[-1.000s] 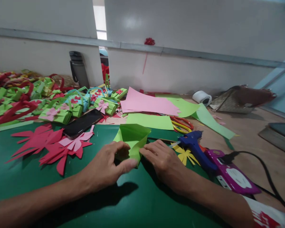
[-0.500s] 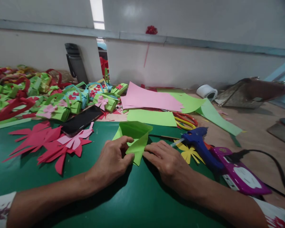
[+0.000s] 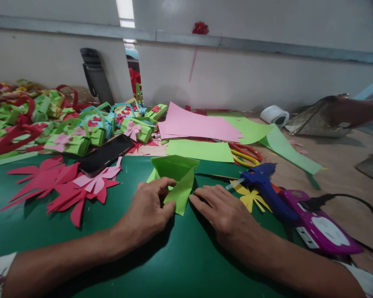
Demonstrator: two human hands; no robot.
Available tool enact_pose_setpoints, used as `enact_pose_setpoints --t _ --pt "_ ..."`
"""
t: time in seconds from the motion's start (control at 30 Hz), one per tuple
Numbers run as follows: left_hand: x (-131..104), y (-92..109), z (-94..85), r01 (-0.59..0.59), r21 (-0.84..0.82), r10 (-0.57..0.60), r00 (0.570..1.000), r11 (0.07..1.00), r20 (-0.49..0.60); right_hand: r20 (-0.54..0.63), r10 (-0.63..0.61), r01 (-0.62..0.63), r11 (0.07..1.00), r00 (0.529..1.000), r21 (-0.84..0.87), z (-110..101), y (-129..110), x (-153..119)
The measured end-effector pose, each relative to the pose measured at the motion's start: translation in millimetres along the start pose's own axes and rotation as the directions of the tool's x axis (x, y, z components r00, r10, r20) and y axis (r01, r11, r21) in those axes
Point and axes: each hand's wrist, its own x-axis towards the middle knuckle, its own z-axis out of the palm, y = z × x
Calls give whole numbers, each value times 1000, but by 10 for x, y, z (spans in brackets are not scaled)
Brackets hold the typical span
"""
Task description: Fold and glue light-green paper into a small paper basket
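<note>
A folded green paper piece [image 3: 183, 187], opened at its top like a pocket, stands on the green mat [image 3: 174, 256] in the middle. The thumb and fingers of my left hand [image 3: 152, 207] grip its left side. My right hand [image 3: 222, 209] rests on the mat just right of the paper, fingers together and bent; a narrow gap shows between fingertips and paper, and nothing shows in this hand. Right of it lie a yellow paper flower [image 3: 251, 198] and a blue glue gun [image 3: 264, 186].
Red paper flowers [image 3: 49, 178] and a black phone [image 3: 107, 154] lie left. Finished paper bags [image 3: 70, 140] and a dark bottle [image 3: 98, 76] stand behind. Pink sheets [image 3: 195, 124] and green sheets [image 3: 200, 151] lie beyond the mat. A purple power strip [image 3: 323, 225] with a cable is right.
My right hand has moved slightly right, off the edge of the green paper. My left hand keeps its grip. The camera view has shifted a little.
</note>
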Motion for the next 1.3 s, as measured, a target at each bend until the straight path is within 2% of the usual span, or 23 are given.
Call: enact_pose_setpoints --t 0.33,0.47,0.67,0.97,1.07,1.17,1.3 --pt "53 69 -36 17 36 -19 998 999 63 77 -7 9 1000 997 -26 -29 -17 38" --pt "124 70 4 -39 104 35 999 994 37 85 -9 11 1000 996 -22 -23 -10 26" --pt "130 62 55 -53 136 52 999 989 15 67 56 -54 998 996 -24 17 13 4" --pt "134 45 34 -62 150 58 998 987 30 184 84 -83 996 979 -15 -28 -9 36" --pt "138 24 29 -61 142 57 998 988 32 190 53 -57 998 980 15 -41 -13 52" --pt "133 7 20 -80 123 74 996 989 47 175 -45 37 998 984 44 -61 -10 90" --pt "87 -13 -35 -103 46 99 992 994 81 263 -175 147 982 949 122 -127 2 151"
